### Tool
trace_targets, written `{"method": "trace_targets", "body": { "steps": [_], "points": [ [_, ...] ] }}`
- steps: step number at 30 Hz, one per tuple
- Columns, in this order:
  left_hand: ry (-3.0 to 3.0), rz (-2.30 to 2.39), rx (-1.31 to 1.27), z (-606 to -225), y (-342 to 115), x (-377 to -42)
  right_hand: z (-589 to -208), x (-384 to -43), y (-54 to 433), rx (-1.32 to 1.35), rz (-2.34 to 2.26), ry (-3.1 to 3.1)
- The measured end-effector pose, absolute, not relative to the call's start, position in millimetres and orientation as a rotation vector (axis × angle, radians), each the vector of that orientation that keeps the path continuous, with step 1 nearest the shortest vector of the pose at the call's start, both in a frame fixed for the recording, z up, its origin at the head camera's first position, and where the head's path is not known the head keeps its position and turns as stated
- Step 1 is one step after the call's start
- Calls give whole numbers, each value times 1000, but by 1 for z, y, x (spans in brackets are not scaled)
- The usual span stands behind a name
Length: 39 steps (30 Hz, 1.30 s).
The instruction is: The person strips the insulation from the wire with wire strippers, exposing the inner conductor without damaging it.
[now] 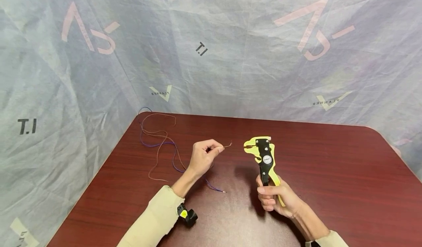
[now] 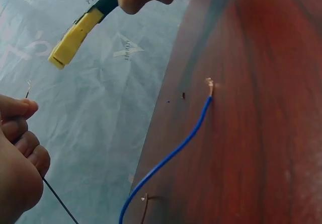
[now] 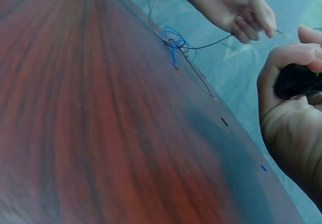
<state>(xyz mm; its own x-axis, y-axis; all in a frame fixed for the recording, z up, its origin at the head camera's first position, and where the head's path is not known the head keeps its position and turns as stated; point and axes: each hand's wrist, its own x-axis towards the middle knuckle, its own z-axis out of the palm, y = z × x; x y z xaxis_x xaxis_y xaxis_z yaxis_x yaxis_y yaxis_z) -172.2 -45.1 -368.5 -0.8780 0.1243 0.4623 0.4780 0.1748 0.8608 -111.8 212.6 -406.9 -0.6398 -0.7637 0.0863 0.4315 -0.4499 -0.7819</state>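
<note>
Between thumb and forefinger, my left hand pinches a thin brown wire near its end, where bare copper strands stick out. My right hand grips the handles of a yellow and black wire stripper, held up over the table. The tool's jaws face left toward the wire's end, with a gap between them. A blue wire lies on the table below my left hand, its bared copper tip showing in the left wrist view. The right wrist view shows only a black part of the handle.
Loops of brown and blue wire spread over the left part of the dark red table. Small cut bits lie on it, a dark one and a blue one. Grey printed cloth hangs behind and at the sides.
</note>
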Motion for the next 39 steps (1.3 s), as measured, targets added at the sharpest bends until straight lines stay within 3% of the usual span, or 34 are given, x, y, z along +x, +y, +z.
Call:
{"method": "trace_targets", "body": {
  "steps": [22, 39],
  "points": [
    [-2631, -1497, -499, -375, -66, -191, -410, -117, 223, -576, -2064, 1032],
    [-2779, -1322, -632, -374, -76, -195, -411, -133, 253, -602, -2116, 953]
  ]
}}
